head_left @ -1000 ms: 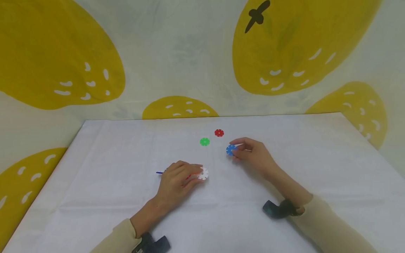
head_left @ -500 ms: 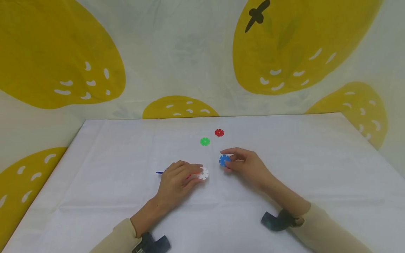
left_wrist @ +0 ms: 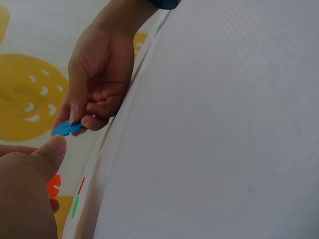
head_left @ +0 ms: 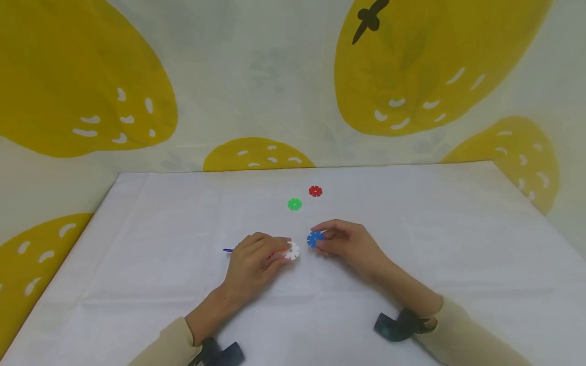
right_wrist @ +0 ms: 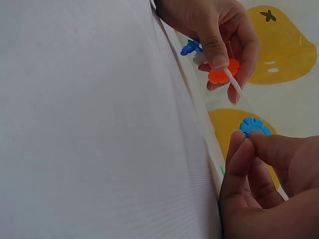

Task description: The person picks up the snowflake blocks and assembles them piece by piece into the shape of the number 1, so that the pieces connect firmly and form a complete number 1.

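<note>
blue notched disc (head_left: 313,239) is just right of the white notched disc (head_left: 293,251), near but apart, around mid-table. right hand (head_left: 345,246) pinches the blue one by its right side, thumb against fingertips, nothing else in it; left edge sticks out free, probably gripped that way so the notches on that side stay uncovered and facing the white disc. left hand (head_left: 254,258) is curled round a small cluster, thumb and fingers on the white disc, whose right edge pokes out, likely for the same reason. orange disc (right_wrist: 223,73) sits in the left grip beside the white one, deep blue piece (right_wrist: 189,48) further back, its tip showing left of the knuckles; they look slotted together, but fingers hide the joins. left hand lies low and rounded over the cluster, seemingly to steady it.

farther out: green disc (head_left: 295,204) and red disc (head_left: 315,191) lie flat, apart, red farther and a bit right; both beyond the hands, perhaps to keep the near space for handling. all on the white-covered table (head_left: 160,223). far side: yellow-patterned backdrop (head_left: 274,91).
</note>
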A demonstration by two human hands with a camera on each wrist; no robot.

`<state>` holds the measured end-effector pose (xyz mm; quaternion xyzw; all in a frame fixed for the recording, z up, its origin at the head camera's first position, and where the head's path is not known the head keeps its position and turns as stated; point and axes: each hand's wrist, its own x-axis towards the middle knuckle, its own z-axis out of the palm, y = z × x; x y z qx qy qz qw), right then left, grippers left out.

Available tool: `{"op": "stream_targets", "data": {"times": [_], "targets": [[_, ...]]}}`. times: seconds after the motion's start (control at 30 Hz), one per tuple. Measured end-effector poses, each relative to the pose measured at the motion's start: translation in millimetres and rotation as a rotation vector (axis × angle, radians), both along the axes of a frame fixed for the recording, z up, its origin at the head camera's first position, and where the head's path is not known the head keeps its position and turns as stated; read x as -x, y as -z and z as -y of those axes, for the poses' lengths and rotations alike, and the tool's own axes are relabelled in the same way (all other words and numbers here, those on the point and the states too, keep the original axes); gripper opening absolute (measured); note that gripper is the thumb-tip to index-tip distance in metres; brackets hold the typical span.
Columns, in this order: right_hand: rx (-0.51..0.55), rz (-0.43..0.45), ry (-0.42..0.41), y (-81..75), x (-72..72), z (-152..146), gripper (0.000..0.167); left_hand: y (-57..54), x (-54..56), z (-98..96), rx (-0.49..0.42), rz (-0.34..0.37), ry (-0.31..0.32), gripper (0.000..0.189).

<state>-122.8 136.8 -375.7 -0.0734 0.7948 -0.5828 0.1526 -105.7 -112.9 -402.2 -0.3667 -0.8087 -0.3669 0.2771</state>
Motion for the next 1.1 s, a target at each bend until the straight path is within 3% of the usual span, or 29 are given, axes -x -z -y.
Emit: {"op": "stream_targets", "data": {"times": [0.17,0.5,1.1], "targets": [[-0.057,-0.06,-0.005,-1.1,-1.9,1.6,0.026,-0.8,0.2,-0.3,-0.011,0.0,0.008,0.032],[0.007,-0.1,-0.107,-2.1,-5.2,5.9,0.027,-2.3,1.2,-1.1,-0.036,-0.025,0.018,0.029],[0.023,-0.133,-0.133,1.5,-8.8,9.6,0.026,-1.4,-0.3,-1.7,-0.026,-0.014,0.01,0.03]]}}
